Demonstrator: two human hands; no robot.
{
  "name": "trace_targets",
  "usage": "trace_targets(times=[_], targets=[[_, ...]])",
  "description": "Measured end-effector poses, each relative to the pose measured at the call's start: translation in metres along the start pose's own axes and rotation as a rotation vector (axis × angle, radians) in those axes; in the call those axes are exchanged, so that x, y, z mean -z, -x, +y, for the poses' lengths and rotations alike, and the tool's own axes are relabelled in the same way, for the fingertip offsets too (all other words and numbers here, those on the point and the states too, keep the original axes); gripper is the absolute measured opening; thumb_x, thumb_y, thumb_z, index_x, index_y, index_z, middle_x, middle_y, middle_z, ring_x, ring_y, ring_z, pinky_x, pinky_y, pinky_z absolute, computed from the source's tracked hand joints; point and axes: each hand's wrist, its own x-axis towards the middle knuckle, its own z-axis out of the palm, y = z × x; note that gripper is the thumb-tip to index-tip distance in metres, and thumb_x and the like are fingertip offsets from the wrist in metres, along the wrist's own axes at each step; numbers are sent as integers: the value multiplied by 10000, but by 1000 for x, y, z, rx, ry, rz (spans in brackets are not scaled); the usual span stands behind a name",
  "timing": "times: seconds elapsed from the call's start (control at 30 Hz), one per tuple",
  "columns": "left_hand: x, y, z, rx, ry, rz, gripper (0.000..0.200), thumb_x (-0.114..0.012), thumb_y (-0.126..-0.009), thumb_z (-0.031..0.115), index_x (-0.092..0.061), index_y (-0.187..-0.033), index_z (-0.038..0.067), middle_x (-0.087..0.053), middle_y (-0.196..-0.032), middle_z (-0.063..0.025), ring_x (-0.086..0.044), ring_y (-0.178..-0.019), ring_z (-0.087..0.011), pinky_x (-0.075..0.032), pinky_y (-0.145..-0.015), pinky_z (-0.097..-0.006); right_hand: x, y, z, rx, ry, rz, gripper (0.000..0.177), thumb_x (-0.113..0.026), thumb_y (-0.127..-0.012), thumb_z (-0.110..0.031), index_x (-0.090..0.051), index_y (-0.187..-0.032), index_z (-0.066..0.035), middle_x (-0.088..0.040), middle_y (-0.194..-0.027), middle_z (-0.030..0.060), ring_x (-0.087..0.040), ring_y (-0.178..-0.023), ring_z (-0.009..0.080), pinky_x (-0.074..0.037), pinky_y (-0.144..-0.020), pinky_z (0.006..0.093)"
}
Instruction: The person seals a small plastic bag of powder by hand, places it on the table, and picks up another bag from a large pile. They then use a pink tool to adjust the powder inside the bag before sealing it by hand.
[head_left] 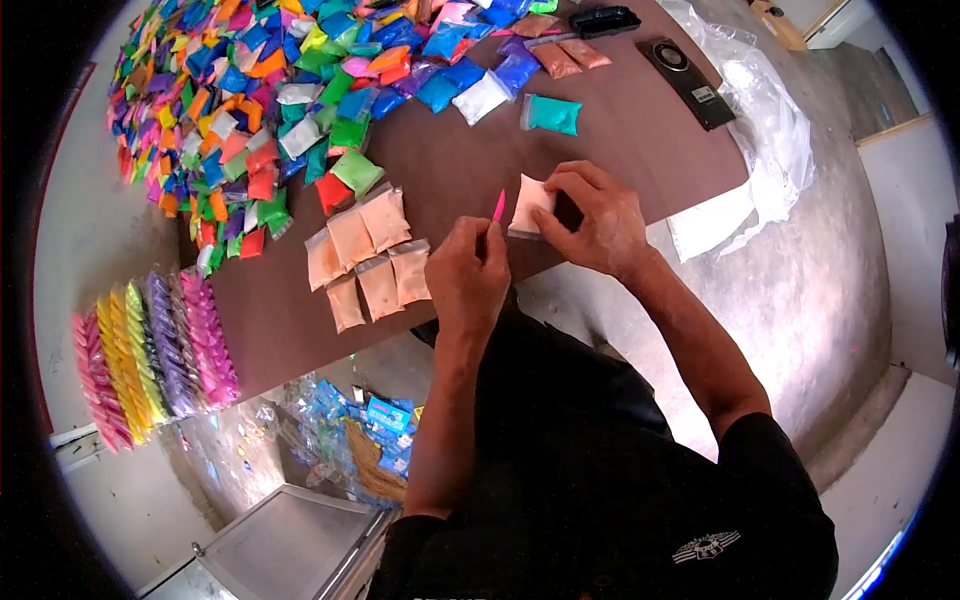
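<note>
My left hand is closed around a slim pink pointed tool, its tip sticking up past the thumb. Just to the right, my right hand pinches a small clear packet of peach-coloured material between thumb and fingers, near the table's front edge. The tool's tip is close beside the packet's left side. Left of my hands, several similar peach packets lie in two rows on the brown table.
A large heap of multicoloured packets covers the table's back left. A teal packet lies ahead of my hands. A black device and black tray are back right. Bagged coloured twists stand at the left edge; clear plastic hangs at right.
</note>
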Motion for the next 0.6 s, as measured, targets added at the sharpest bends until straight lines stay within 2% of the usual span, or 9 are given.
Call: trace_targets(times=[0.07, 0.13, 0.27, 0.33, 0.47, 0.53, 0.57, 0.6], targets=[[3, 2, 6, 24, 22, -17, 103, -728, -952, 100, -667, -913, 26, -714, -814, -168, -720, -710, -344, -547, -639, -407, 0, 2, -2, -17, -13, -9, 341, -819, -857, -272, -726, -1114, -70, -703, -1059, 100, -734, -924, 289, -610, -776, 412], [0, 6, 12, -88, 59, 30, 108, -722, -981, 87, -693, -925, 0, -728, -788, -136, -709, -687, -181, -532, -621, -339, 2, 1, -7, -91, -55, -23, 360, -823, -859, -299, -733, -1134, -85, -703, -1038, 98, -733, -895, 289, -607, -765, 406], [-6, 10, 4, -16, 20, -30, 110, -725, -979, 97, -698, -931, 1, -737, -806, -143, -727, -703, -208, -546, -639, -357, 0, 2, -4, -78, -24, -53, 386, -825, -859, -330, -737, -1157, -101, -696, -1016, 96, -731, -870, 285, -605, -758, 397], [-4, 6, -3, -46, 12, 15, 106, -727, -954, 104, -661, -911, 32, -703, -794, -171, -712, -702, -358, -540, -634, -420, 1, 3, -4, -73, -7, -55, 379, -825, -857, -346, -742, -1139, -107, -688, -994, 91, -725, -849, 277, -599, -737, 392], [3, 0, -3, -10, -64, -5, 113, -729, -954, 104, -656, -907, 31, -706, -803, -169, -713, -706, -355, -539, -633, -422, 0, 1, -5, -38, 14, -38, 395, -895, -804, -255, -765, -1114, -47, -720, -969, 105, -739, -775, 242, -615, -664, 353], [3, 2, 6, -32, -5, 52, 128, -726, -957, 109, -647, -894, 31, -704, -813, -171, -711, -709, -355, -537, -631, -421, 1, 3, -5, -85, 3, -51, 296, -803, -884, -308, -745, -1081, -96, -683, -927, 82, -702, -810, 277, -581, -707, 413], [3, 3, 12, -32, -3, 49, 128, -726, -957, 109, -647, -894, 31, -704, -813, -171, -711, -709, -355, -537, -631, -421, 1, 4, -4, -89, 6, -52, 296, -803, -884, -308, -745, -1081, -96, -683, -927, 82, -702, -810, 277, -581, -707, 413], [5, 4, 19, -48, 8, 37, 110, -722, -966, 105, -671, -918, 20, -717, -808, -158, -720, -703, -298, -539, -638, -393, 0, 4, -3, -65, 2, -24, 270, -790, -895, -285, -745, -1080, -95, -679, -906, 81, -698, -806, 283, -579, -708, 413]])
